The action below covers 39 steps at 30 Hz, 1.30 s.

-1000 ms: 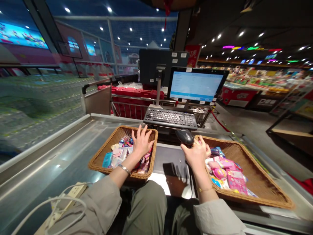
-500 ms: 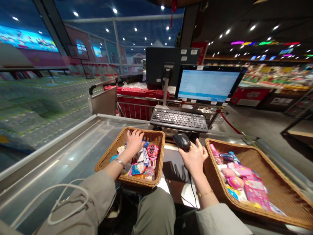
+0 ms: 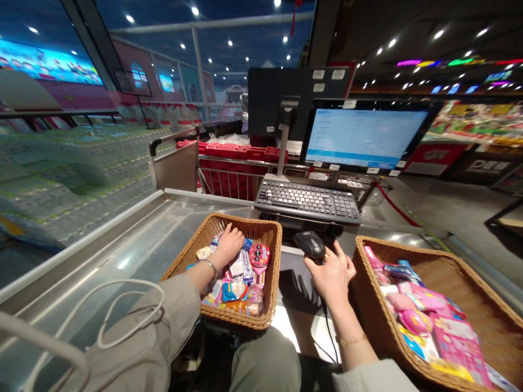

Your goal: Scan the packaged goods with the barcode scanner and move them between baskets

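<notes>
My left hand reaches into the left wicker basket, palm down with fingers apart, resting on or just above small packets at its back. Near it lie a blue-and-white packet and a round red-and-pink packet with a dark face pattern. In front of them is a blue-and-orange packet. My right hand is closed round a black handheld barcode scanner, its head pointing up and left. The scanner's cord hangs below my wrist, and its grip is mostly hidden by my palm.
A right wicker basket holds pink packages and other small goods. Behind the baskets stand a keyboard and a lit monitor. A white cable loops over the metal counter and my left sleeve.
My left hand has lowered deeper into the left basket, its fingers now over the packets at the back. My right hand keeps hold of the barcode scanner. The view has shifted slightly.
</notes>
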{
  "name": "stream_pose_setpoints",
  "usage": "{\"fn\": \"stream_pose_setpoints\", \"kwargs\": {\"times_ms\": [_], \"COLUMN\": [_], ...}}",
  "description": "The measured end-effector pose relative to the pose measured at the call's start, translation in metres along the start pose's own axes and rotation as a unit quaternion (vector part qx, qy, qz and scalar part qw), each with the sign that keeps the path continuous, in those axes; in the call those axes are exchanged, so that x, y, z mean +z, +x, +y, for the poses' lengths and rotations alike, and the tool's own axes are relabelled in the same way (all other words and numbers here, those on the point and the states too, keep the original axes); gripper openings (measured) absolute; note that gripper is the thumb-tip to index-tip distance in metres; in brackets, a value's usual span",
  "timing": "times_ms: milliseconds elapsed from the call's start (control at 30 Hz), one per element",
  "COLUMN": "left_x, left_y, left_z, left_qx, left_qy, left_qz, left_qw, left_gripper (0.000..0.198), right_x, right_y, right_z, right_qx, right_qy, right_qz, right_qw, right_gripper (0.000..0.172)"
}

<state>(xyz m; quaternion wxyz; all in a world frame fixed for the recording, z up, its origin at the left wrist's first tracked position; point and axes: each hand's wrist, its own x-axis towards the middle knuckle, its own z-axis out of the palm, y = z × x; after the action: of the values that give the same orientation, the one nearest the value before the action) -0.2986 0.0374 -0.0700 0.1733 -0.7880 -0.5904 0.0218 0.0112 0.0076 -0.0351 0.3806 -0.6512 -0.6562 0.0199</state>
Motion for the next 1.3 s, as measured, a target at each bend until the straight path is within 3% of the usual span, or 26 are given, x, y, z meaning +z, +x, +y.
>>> {"fn": "stream_pose_setpoints", "kwargs": {"times_ms": [200,400,700,833,1000,1300], "left_x": [0.012,0.013,-0.012,-0.019,-0.022,-0.031], "left_y": [0.005,0.006,0.001,0.001,-0.003,0.016], "left_z": [0.003,0.004,-0.008,-0.01,0.004,0.049], "left_qx": [0.034,0.025,-0.011,-0.01,0.035,0.099], "left_qy": [-0.008,-0.013,-0.077,-0.14,-0.149,-0.083], "left_qz": [-0.009,-0.004,0.024,-0.033,-0.09,-0.064], "left_qw": [0.999,1.0,0.997,0.99,0.984,0.99], "left_gripper": [0.026,0.025,0.021,0.027,0.025,0.013], "right_x": [0.001,0.0,-0.004,-0.005,-0.006,-0.008], "right_y": [0.0,-0.002,-0.002,-0.003,-0.004,-0.004], "right_z": [0.0,0.0,-0.002,-0.003,-0.002,0.0], "right_qx": [-0.002,-0.005,0.006,0.006,0.009,-0.003], "right_qy": [0.005,0.007,0.011,0.015,0.023,0.018], "right_qz": [0.003,0.004,-0.003,0.003,0.009,0.012], "right_qw": [1.0,1.0,1.0,1.0,1.0,1.0], "right_gripper": [0.03,0.03,0.032,0.034,0.031,0.03]}}
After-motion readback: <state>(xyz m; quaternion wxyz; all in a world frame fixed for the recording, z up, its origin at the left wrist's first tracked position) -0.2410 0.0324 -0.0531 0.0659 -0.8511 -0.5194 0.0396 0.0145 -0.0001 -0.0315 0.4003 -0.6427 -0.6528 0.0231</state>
